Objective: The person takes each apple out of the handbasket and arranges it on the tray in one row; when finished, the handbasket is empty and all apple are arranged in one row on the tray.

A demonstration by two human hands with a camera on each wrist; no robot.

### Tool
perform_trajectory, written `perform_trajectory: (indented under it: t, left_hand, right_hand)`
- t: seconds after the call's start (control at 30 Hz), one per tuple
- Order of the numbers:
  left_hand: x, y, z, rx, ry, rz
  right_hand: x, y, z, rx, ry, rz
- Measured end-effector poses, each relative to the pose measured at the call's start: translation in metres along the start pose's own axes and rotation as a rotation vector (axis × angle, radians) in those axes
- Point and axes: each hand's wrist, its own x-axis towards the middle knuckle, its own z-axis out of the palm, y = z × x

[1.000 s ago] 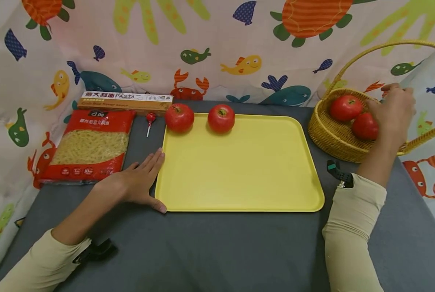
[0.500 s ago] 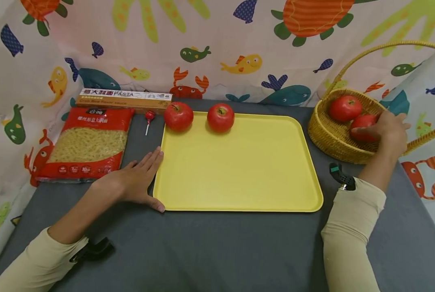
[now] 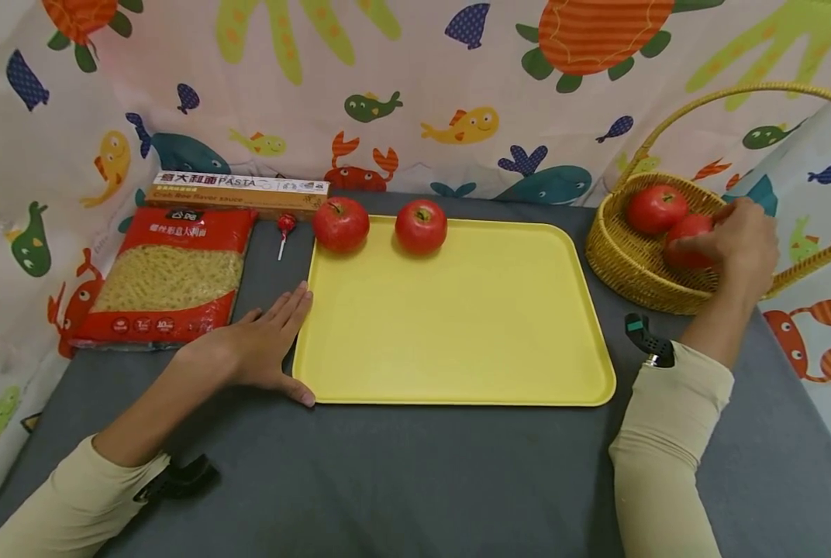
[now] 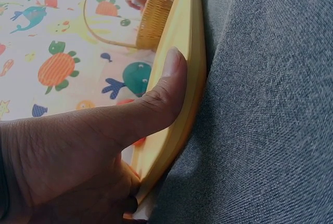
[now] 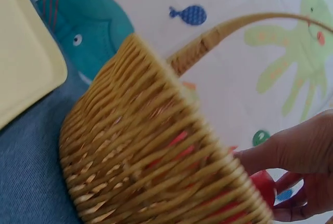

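Note:
My right hand reaches into a yellow wicker basket at the right and grips a red apple, thumb on its near side. In the right wrist view, that apple shows between thumb and fingers above the basket's rim. A second apple lies beside it in the basket. My left hand rests along the left edge of a yellow tray, fingers straight. The left wrist view has its thumb against the tray's side. Two apples, a left one and a right one, sit at the tray's far edge.
Left of the tray lies a red bag of pasta, with a long pasta box behind it. A red lollipop lies between bag and tray. The basket's tall handle arches over its opening. A patterned cloth hangs behind.
My right hand has come down from over the basket's far right side onto the nearer apple and now grips it. The left hand and the tray have stayed put.

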Motion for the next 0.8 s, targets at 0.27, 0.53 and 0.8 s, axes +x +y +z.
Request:
perform_trajectory:
  t: [0.27,0.53,0.8]
  left_hand:
    - [0.000,0.000,0.000,0.002,-0.001,-0.006]
    - [0.000,0.000,0.001,-0.005,-0.006,-0.008]
    - [0.000,0.000,0.001,-0.006,-0.003,-0.001]
  right_hand:
    - [-0.014,-0.024,-0.014,0.016,0.066,-0.102]
    - [-0.035,-0.051,-0.023,0.124,0.121,-0.089]
    - [-0.054,-0.075,-0.028,0.151,0.152,-0.137]
